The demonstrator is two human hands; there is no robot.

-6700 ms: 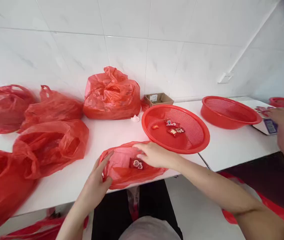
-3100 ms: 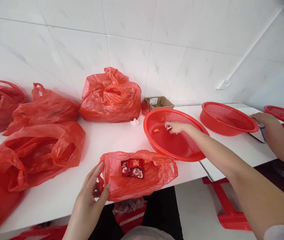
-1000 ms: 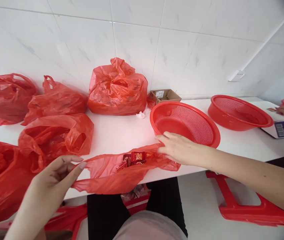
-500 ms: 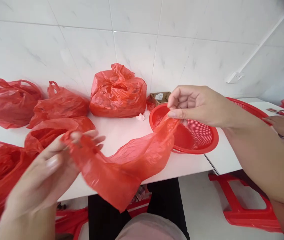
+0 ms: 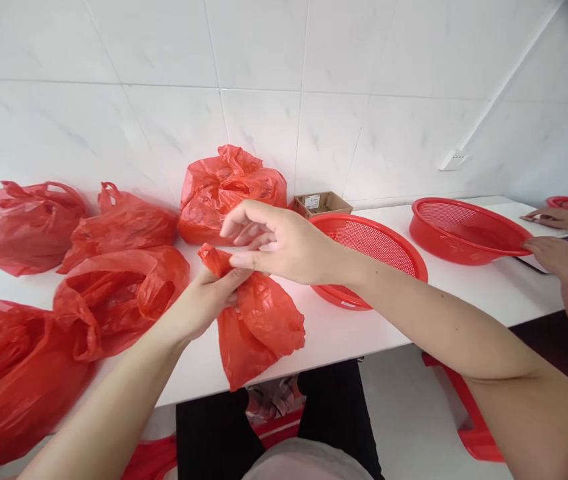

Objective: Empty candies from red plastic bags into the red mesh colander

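In the head view, my left hand [image 5: 209, 303] is closed around the gathered part of a thin red plastic bag [image 5: 269, 313]. A twisted end of the bag sticks up above that grip, and the rest hangs in folds over the table's front edge. Just above, my right hand [image 5: 284, 243] has its fingers loosely curled and apart from the thumb. Its thumb tip rests at my left thumb and the bag. Part of my left hand's fingers is hidden behind the bag.
Several filled red plastic bags [image 5: 234, 193] stand along the wall and on the left. A red mesh basket [image 5: 409, 257] sits behind my right forearm, near a small cardboard box [image 5: 331, 202]. Another red basket [image 5: 464, 250] stands further right, beside a co-worker's hands [image 5: 559, 257].
My hands have come together, the right moving left and down to the left hand. The bag, stretched between them before, is now bunched and folded in my left hand. The right hand's pinch has loosened.
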